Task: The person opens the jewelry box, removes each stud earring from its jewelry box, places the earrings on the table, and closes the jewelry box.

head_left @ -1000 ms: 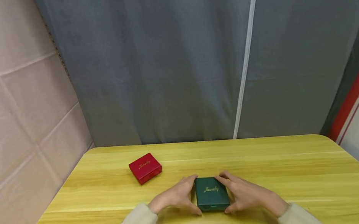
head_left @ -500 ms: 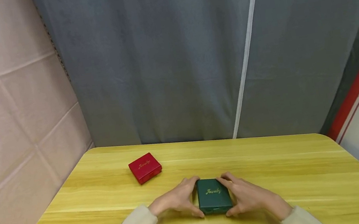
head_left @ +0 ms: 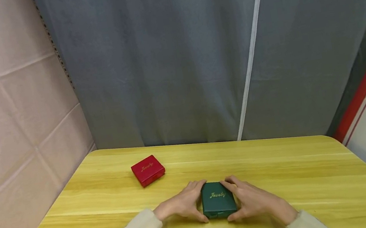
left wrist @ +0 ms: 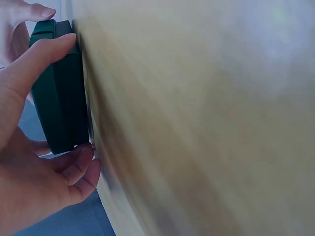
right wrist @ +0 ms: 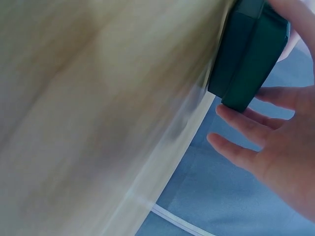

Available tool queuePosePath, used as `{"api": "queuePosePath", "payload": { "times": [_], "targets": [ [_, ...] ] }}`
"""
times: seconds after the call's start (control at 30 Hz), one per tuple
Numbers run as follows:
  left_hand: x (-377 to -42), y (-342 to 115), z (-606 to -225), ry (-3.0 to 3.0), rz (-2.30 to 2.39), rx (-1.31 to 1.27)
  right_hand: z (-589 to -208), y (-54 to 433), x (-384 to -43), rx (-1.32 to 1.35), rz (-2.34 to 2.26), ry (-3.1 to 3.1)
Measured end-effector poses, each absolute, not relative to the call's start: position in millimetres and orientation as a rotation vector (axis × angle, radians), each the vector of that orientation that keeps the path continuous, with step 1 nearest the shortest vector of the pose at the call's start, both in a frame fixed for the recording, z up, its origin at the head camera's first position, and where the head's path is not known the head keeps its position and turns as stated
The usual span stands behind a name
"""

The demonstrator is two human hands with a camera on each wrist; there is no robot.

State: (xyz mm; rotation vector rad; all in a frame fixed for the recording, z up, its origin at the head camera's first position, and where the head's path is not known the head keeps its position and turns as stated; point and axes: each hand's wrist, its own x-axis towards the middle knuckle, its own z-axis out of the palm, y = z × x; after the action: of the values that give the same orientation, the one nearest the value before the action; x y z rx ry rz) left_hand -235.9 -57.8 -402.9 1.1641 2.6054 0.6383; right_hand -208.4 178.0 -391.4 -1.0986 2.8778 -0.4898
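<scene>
Our left hand and right hand both grip the green box (lid down) on the counter, so we judge this a positioning step, the next move calling for even, matched pressure.

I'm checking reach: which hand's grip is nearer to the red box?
Left. The left grip holds the green box by its left side, right of the red box and nearer the camera. The right grip holds the opposite side, farther right.
</scene>
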Motion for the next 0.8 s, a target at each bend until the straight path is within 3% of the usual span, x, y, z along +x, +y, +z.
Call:
{"api": "queuePosePath", "payload": {
  "times": [0.8],
  "targets": [
    [-235, -53, -407, 2.661, 0.581, 1.253, -389, 139, -212, -1.304, -0.119, 2.945]
  ]
}}
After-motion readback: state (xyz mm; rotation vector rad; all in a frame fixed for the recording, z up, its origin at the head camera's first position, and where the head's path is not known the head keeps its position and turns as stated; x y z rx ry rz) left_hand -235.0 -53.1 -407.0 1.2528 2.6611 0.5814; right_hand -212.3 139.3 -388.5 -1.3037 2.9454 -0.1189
